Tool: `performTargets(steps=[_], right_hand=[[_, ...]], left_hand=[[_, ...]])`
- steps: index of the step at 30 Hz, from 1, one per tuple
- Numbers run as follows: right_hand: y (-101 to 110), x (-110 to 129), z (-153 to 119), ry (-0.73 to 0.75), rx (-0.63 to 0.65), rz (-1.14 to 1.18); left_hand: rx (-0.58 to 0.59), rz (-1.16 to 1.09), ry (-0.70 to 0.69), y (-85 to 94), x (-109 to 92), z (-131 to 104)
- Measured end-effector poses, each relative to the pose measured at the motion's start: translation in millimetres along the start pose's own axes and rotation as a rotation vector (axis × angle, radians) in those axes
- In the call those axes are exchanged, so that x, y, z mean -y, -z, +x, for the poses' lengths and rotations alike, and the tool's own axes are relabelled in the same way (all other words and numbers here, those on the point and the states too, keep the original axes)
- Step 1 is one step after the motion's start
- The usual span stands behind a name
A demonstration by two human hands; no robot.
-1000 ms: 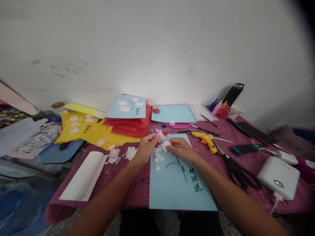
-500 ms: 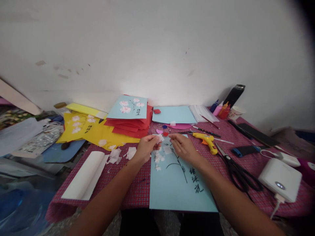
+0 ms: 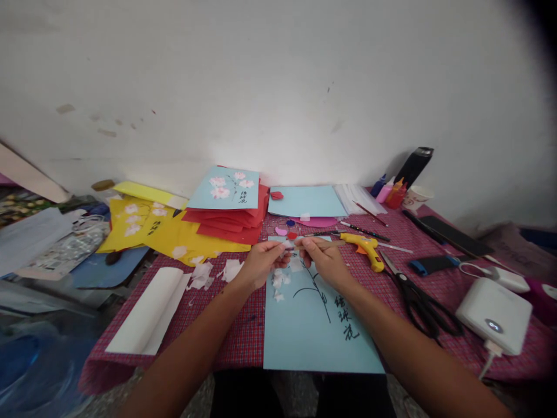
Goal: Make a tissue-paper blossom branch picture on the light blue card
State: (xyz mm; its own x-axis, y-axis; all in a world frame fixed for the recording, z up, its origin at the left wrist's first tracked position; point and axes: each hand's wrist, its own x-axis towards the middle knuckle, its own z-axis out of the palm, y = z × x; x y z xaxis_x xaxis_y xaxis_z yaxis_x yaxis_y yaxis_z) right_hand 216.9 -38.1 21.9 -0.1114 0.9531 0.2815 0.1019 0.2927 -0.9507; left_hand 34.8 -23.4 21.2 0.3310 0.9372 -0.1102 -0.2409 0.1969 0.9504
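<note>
Over the top of the light blue sheet [image 3: 304, 345], my left hand [image 3: 262, 259] pinches a small white piece of thin paper [image 3: 288, 246]. My right hand [image 3: 324, 259] is closed on a thin tan stick [image 3: 333, 244], whose tip meets the paper; its exact kind is unclear. Black painted branches [image 3: 319, 293] and brush-written characters [image 3: 346, 316] mark the sheet. White paper petals [image 3: 279, 280] lie on it below my left hand. Torn white paper scraps [image 3: 201, 275] rest on the checked cloth to the left.
A yellow glue gun [image 3: 368, 249] and black-handled scissors [image 3: 422, 305] lie right of the sheet, near a white power box [image 3: 495, 316]. Red folded papers [image 3: 228, 223] are stacked at the back, a flowered blue card [image 3: 224, 191] on top. Paint bottles [image 3: 395, 194] stand back right.
My right hand, with no stick visible before, now holds the thin tan stick. Its tip has come to the white paper piece in my left hand.
</note>
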Motion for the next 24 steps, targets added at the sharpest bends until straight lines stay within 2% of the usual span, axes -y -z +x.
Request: performTargets(steps=[6,14,18,24], right_hand=[[2.5,3.7,-0.9,0.015,-0.008,-0.006],[3.2,1.6,0.6,0.000,-0.006,0.012],[4.9,4.7,2.1,-0.032,-0.039,0.080],[7.3,1.8,5.1,-0.089,-0.040,0.230]], left_hand=[[-0.026,0.004,0.002,1.0,1.2,0.6],[0.012,-0.041,0.019,-0.9,-2.5,-2.0],[0.073,-0.114,0.042,-0.6,-3.6,-2.2],[0.088,-0.092,0.035,-3.5,-3.9,-3.1]])
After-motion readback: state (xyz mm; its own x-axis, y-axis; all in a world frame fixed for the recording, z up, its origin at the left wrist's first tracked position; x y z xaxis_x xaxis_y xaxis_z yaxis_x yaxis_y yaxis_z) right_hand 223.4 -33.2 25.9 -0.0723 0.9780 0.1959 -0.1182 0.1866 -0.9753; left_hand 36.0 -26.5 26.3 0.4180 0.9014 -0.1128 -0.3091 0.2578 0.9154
